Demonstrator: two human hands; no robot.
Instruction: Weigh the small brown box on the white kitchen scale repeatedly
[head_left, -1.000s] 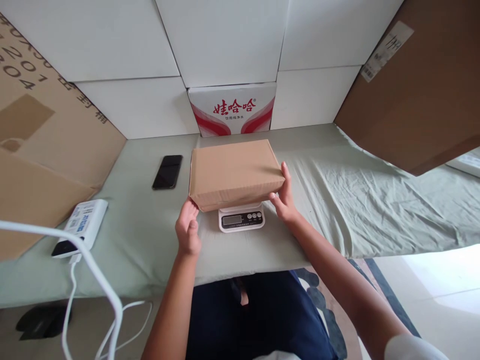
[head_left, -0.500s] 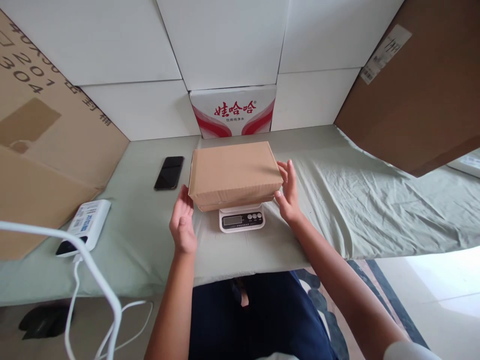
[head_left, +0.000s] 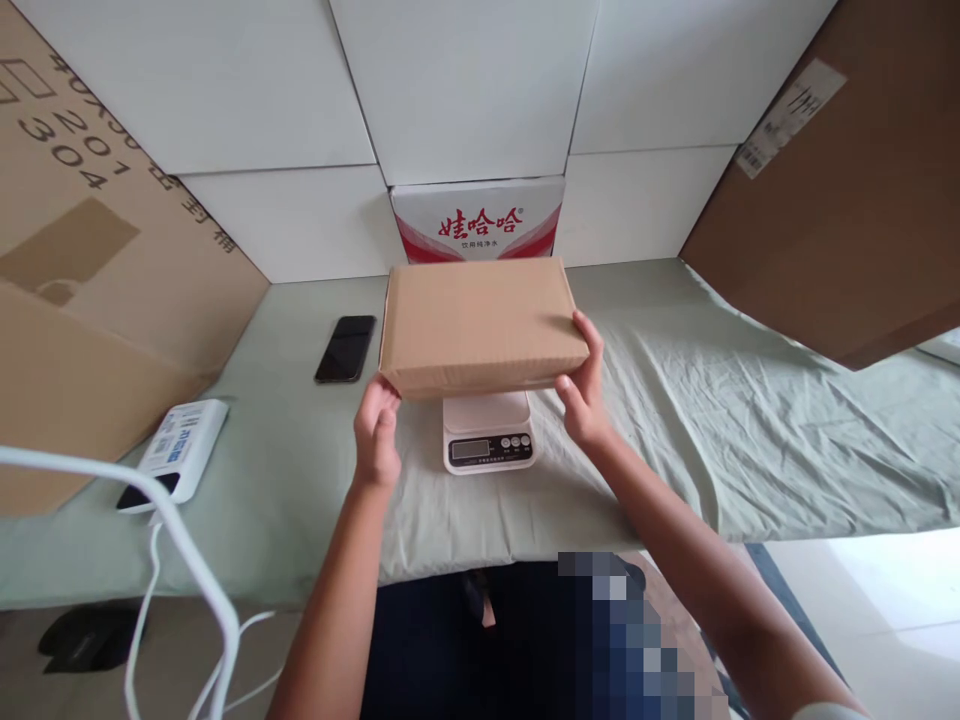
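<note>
Left grip [head_left: 377, 428] and right grip [head_left: 586, 388], half-curled, held a closed, oblong cardboard box [head_left: 481, 312] — contents hidden — by its near corners, over a white digital scale [head_left: 491, 452] near the front edge of the counter [head_left: 292, 480].

There are one small brown carton [head_left: 484, 318], one scale [head_left: 489, 428], three buttons [head_left: 516, 442] and one phone [head_left: 345, 349].

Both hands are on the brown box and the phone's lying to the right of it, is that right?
Not quite: the head view shows the phone lying left of the box. The left hand and right hand are indeed on it.
</note>
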